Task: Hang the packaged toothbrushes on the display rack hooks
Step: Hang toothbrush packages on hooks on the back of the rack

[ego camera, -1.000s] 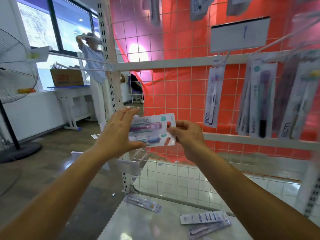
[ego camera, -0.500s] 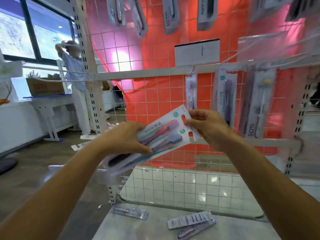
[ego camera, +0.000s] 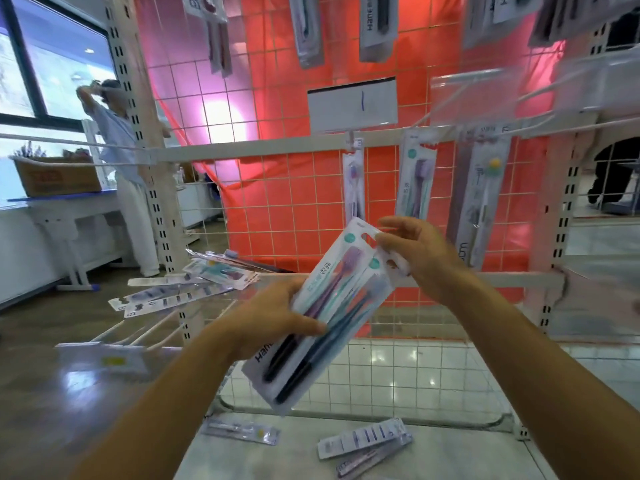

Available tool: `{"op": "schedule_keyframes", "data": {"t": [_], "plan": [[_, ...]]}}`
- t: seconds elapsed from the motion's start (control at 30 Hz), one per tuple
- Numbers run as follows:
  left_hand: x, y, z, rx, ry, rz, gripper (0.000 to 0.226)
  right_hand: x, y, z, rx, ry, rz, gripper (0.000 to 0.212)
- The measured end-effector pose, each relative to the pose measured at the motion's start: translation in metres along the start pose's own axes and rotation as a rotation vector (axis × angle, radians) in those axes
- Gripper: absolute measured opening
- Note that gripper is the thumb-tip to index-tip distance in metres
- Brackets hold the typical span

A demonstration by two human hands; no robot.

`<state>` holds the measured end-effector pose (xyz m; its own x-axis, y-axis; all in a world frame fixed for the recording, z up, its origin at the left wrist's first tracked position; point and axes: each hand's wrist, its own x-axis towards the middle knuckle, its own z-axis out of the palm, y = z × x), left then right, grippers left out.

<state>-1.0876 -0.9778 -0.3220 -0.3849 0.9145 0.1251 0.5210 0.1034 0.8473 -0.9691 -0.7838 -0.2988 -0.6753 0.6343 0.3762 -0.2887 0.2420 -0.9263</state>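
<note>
A small stack of packaged toothbrushes (ego camera: 325, 313), white cards with purple and teal brushes, tilts up to the right in front of me. My left hand (ego camera: 273, 313) grips the stack around its middle. My right hand (ego camera: 412, 251) pinches the top edge of the front pack by its hang hole. Behind them a white wire grid rack (ego camera: 277, 202) stands against a red backdrop. Packs hang from hooks on its crossbar (ego camera: 242, 150): a narrow one (ego camera: 354, 181), a purple-brush one (ego camera: 415, 178) and a long one (ego camera: 481, 202). More packs hang along the top row (ego camera: 377, 26).
Loose packs lie on side hooks at the left (ego camera: 187, 285) and on the metal shelf below (ego camera: 363, 439). A white label card (ego camera: 353, 102) is clipped above the crossbar. A person (ego camera: 121, 161) stands at a table by the window at left, beside a cardboard box (ego camera: 55, 176).
The stack has swung from nearly level to a steep tilt, top end up to the right. My view has turned right and closer to the rack; both hands keep their hold.
</note>
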Motion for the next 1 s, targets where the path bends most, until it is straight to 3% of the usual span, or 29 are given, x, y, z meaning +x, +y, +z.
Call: {"op": "schedule_keyframes", "data": {"t": [0.17, 0.3, 0.43, 0.67, 0.8, 1.0], "plan": [[0.011, -0.012, 0.013, -0.27, 0.162, 0.007, 0.032, -0.007, 0.01, 0.006, 0.128, 0.099, 0.079, 0.051], [0.022, -0.012, 0.025, -0.411, 0.228, 0.023, 0.037, -0.023, 0.02, 0.015, 0.216, -0.031, 0.16, 0.036], [0.03, -0.011, 0.036, -0.502, 0.22, 0.058, 0.041, -0.032, 0.027, 0.022, 0.245, -0.054, 0.097, 0.029], [0.036, -0.009, 0.052, -0.558, 0.258, 0.141, 0.047, -0.038, 0.031, 0.024, -0.057, 0.116, -0.123, 0.027], [0.039, -0.004, 0.062, -0.445, 0.327, 0.203, 0.052, -0.043, 0.031, 0.028, -0.102, 0.166, -0.148, 0.019], [0.041, 0.003, 0.075, -0.456, 0.322, 0.25, 0.063, -0.05, 0.032, 0.037, -0.097, 0.114, -0.144, 0.052]]}}
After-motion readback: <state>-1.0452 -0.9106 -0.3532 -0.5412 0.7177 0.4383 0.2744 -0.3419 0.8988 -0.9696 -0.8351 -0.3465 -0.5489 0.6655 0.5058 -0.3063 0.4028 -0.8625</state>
